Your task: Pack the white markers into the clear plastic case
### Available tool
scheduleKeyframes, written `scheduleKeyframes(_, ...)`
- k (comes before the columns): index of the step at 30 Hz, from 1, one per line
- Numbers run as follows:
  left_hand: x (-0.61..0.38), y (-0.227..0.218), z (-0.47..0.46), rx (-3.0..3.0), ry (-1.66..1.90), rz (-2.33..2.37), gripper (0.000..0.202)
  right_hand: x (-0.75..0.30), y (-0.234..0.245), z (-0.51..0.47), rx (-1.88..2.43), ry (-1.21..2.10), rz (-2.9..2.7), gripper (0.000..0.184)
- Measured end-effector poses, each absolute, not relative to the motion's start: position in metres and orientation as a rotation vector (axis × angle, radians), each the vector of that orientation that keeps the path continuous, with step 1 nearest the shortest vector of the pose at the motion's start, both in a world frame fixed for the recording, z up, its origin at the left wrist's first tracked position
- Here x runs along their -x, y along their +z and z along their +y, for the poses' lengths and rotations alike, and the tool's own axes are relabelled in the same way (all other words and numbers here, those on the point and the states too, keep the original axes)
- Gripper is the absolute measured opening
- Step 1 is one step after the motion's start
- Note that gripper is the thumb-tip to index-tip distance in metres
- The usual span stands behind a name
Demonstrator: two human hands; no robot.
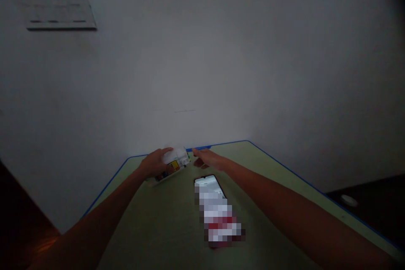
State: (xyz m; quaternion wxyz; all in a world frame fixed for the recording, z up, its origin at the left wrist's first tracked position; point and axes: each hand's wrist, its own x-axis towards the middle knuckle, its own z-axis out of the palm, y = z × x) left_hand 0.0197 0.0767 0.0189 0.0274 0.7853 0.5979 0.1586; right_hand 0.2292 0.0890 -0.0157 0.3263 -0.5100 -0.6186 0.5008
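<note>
Left hand — on white package

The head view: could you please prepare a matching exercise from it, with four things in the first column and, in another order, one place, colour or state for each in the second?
Things:
1. Phone
2. White package
3. Table
4. Pale panel

Places, colours, states:
A. High on the wall, at the picture's left
B. Greenish, with a blue edge
C. Lying flat with a lit screen
D. Held in the left hand

Right pairs: 1-C, 2-D, 3-B, 4-A.
</note>
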Motion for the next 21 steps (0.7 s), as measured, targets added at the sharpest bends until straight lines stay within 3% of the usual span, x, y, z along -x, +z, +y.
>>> scheduleKeyframes(10,-0.017,0.010,0.060,-2.208,0.465,1.757,0.073,-0.258,-0.046,0.033,1.039,1.286,-1.894,0.064)
scheduleKeyframes(17,-0.019,0.016,0.040,-2.406,0.384,1.664,0.074,-0.248,-0.038,0.024,1.175,1.363,-1.428,0.041)
scheduleKeyframes(21,-0.032,0.034,0.035,-2.730,0.179,1.646,0.076,-0.236,-0.034,0.032,1.118,1.553,-1.176,0.038)
